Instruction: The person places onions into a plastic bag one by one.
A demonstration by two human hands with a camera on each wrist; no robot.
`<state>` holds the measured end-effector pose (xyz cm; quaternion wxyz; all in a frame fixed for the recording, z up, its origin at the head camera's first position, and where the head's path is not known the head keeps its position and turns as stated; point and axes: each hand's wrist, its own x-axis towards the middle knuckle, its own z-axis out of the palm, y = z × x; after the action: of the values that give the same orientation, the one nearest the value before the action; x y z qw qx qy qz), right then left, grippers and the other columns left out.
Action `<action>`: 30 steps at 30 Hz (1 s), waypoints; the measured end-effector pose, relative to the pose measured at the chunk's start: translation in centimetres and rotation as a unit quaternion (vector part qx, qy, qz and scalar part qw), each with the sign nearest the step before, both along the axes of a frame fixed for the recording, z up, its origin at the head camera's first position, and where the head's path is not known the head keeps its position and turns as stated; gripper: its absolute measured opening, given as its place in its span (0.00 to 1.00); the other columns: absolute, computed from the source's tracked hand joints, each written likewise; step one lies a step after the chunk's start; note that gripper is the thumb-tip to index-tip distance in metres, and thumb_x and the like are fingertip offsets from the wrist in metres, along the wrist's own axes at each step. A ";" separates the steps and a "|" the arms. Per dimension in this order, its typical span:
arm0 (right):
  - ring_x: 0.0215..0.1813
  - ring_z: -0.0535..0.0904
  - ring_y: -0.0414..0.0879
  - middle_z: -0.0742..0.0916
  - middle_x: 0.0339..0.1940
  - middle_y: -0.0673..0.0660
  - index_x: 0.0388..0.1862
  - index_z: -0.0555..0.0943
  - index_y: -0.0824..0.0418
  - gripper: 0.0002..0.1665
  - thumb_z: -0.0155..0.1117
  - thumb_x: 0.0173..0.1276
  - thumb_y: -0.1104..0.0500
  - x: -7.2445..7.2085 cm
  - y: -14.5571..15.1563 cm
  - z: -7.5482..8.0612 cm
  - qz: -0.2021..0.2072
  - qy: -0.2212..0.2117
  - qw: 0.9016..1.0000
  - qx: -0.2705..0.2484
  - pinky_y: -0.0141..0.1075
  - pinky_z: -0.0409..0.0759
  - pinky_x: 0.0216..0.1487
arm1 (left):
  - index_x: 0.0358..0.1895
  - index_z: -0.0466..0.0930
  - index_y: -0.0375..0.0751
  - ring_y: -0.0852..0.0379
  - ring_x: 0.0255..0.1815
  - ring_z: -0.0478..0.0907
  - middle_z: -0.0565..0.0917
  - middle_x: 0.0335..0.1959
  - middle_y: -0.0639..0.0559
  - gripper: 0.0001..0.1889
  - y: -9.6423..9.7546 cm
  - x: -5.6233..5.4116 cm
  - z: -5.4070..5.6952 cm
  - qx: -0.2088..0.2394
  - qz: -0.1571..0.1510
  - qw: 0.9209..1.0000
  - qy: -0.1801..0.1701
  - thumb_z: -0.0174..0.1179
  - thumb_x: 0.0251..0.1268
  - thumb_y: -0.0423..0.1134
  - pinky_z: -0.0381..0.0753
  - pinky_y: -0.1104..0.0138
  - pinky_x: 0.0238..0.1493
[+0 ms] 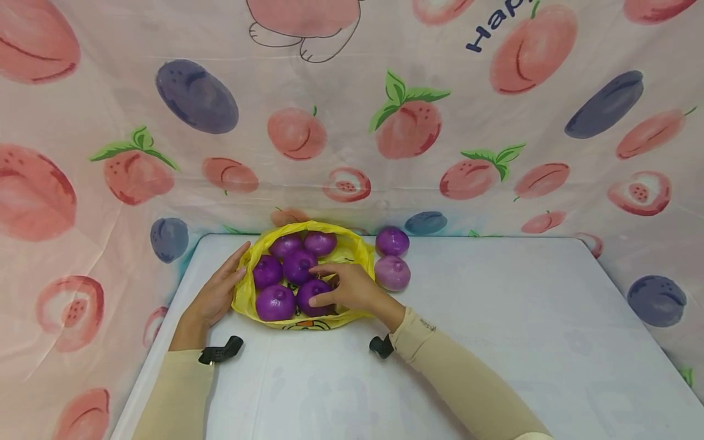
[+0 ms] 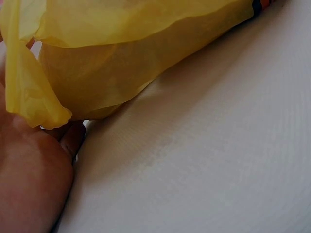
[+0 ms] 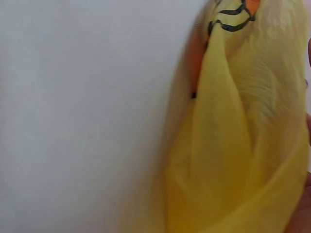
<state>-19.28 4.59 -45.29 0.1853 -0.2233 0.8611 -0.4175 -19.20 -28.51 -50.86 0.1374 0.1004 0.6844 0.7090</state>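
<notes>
A yellow plastic bag [image 1: 352, 244] lies with its mouth spread, with several purple onions [image 1: 276, 303] inside. My left hand [image 1: 216, 292] is at the bag's left rim, its fingers extended along the outside. In the left wrist view a yellow bag handle [image 2: 36, 92] hangs over that palm. My right hand [image 1: 352, 287] reaches over the right rim into the mouth, thumb and index finger spread apart. Its thumb lies over the near right onion [image 1: 321, 290], and the index fingertip is right at the middle onion [image 1: 299, 264]. Its other fingers are mostly hidden.
Two more purple onions, a darker one [image 1: 393, 242] and a paler one [image 1: 392, 273], sit just right of the bag. The white table [image 1: 495, 318] ends at a fruit-printed cloth [image 1: 341, 110] behind. A black wrist mount [image 1: 221, 351] sits at the left sleeve.
</notes>
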 end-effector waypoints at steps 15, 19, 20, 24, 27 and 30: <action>0.62 0.82 0.58 0.84 0.66 0.59 0.70 0.78 0.49 0.40 0.79 0.60 0.42 -0.3 2.2 2.3 -0.030 0.033 0.999 -0.023 0.47 0.84 0.60 | 0.84 0.45 0.60 0.54 0.83 0.44 0.42 0.86 0.49 0.32 0.0 0.1 0.1 0.002 -0.004 1.000 0.005 0.45 0.84 0.48 0.64 0.84 0.66; 0.64 0.81 0.59 0.83 0.67 0.58 0.70 0.79 0.50 0.40 0.79 0.59 0.43 -0.5 3.1 2.7 -0.040 0.040 0.998 -0.029 0.49 0.82 0.62 | 0.84 0.44 0.58 0.55 0.83 0.45 0.42 0.86 0.49 0.33 0.0 0.1 0.1 -0.001 -0.003 1.000 0.006 0.45 0.84 0.48 0.65 0.84 0.66; 0.65 0.81 0.60 0.83 0.67 0.57 0.69 0.79 0.51 0.40 0.79 0.59 0.44 -0.6 3.3 2.8 -0.043 0.042 0.998 -0.032 0.50 0.82 0.63 | 0.84 0.43 0.57 0.55 0.83 0.45 0.42 0.86 0.49 0.34 0.0 0.1 0.0 -0.002 -0.002 1.000 0.006 0.45 0.84 0.48 0.65 0.84 0.66; 0.64 0.82 0.57 0.85 0.65 0.52 0.68 0.80 0.49 0.39 0.79 0.58 0.43 -0.7 4.4 3.0 -0.058 0.065 0.996 -0.020 0.50 0.81 0.63 | 0.85 0.42 0.53 0.55 0.83 0.46 0.42 0.86 0.49 0.34 0.0 0.0 0.0 -0.003 -0.001 1.000 0.006 0.46 0.84 0.48 0.65 0.84 0.66; 0.63 0.82 0.56 0.85 0.64 0.52 0.68 0.80 0.48 0.38 0.80 0.58 0.43 -0.8 5.1 3.2 -0.068 0.080 0.994 -0.013 0.49 0.83 0.61 | 0.85 0.42 0.53 0.55 0.83 0.46 0.41 0.86 0.48 0.34 0.0 0.1 0.0 -0.002 -0.002 1.000 0.006 0.45 0.84 0.48 0.65 0.84 0.66; 0.63 0.82 0.55 0.85 0.65 0.54 0.68 0.80 0.49 0.38 0.80 0.58 0.43 -1.0 5.8 3.3 -0.075 0.089 0.993 -0.010 0.49 0.83 0.60 | 0.85 0.42 0.53 0.56 0.83 0.46 0.41 0.86 0.48 0.34 0.0 0.1 0.0 0.000 -0.002 1.000 0.005 0.45 0.84 0.48 0.65 0.84 0.66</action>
<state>-20.28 10.44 -41.97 0.0741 -0.1965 0.8842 -0.4172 -19.14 -28.50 -50.84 0.1352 0.1050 0.6849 0.7083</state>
